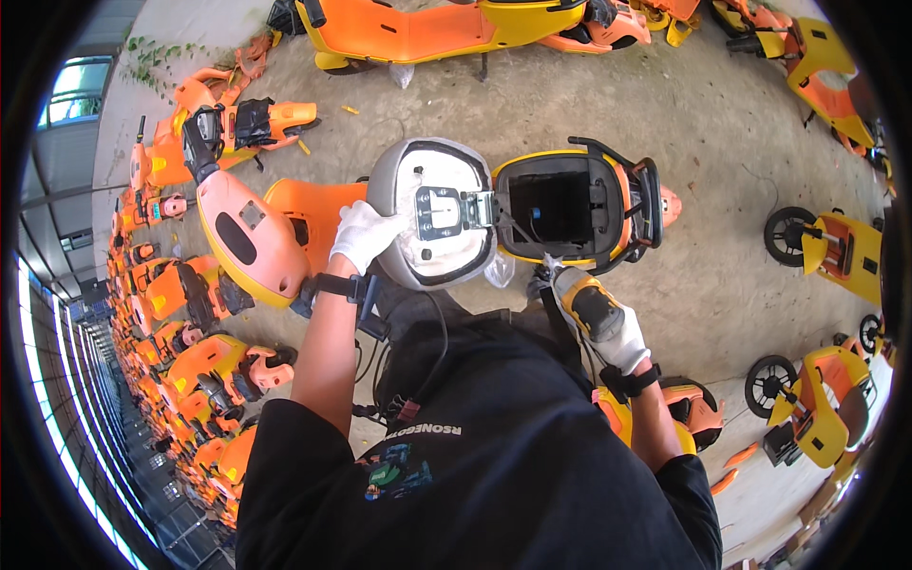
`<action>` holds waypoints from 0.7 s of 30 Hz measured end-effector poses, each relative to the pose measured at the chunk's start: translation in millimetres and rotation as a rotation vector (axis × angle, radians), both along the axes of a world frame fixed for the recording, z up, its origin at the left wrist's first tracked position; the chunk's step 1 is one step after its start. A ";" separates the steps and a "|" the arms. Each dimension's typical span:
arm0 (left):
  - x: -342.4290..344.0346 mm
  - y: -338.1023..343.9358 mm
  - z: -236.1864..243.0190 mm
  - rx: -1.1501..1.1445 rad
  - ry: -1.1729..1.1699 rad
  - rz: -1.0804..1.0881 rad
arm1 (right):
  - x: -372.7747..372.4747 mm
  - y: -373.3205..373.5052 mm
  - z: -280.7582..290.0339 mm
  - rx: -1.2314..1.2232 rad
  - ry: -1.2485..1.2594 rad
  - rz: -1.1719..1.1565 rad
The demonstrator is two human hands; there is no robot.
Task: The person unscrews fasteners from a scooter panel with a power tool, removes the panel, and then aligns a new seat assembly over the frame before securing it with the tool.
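Note:
In front of me stands an orange and yellow scooter [323, 204], its seat [456, 171] flipped up on a metal hinge [481, 211] so that the white underside shows. My left hand [366, 236], in a white glove, grips the seat's left edge. To the right of the seat is the open black storage compartment [598, 196], with a small blue part [535, 213] inside. My gloved right hand [624, 344] holds a yellow and grey power drill [587, 302], its tip by the compartment's near edge. The drill's handle is mostly hidden by the hand.
Rows of orange scooters [204, 366] line the left side. Another scooter [408, 33] lies across the back, and several yellow ones [841, 252] stand at the right. Loose orange pieces [736, 461] are on the concrete floor [703, 123]. A clear plastic bag [500, 272] hangs under the seat.

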State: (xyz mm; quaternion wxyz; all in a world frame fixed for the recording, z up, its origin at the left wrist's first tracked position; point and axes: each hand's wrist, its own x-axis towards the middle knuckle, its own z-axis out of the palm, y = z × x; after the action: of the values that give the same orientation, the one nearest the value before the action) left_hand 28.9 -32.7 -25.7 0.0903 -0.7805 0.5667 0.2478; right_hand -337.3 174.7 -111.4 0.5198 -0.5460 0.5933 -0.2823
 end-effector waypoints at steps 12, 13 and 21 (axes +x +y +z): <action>4.2 6.2 7.9 -0.024 -0.055 0.001 | 32.5 -34.2 -10.2 -0.019 0.000 0.112; 2.9 5.9 13.7 -0.023 -0.045 0.003 | 34.6 -35.9 -13.6 0.032 -0.019 0.116; -1.4 6.1 35.6 -0.039 -0.073 -0.070 | 42.0 -37.9 -24.2 0.037 -0.110 0.075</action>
State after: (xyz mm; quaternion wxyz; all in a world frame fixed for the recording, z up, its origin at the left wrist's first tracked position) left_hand 27.5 -26.6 9.9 0.1046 -0.7704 0.5946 0.2047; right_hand -295.3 136.8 -135.6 0.5718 -0.5418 0.5479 -0.2815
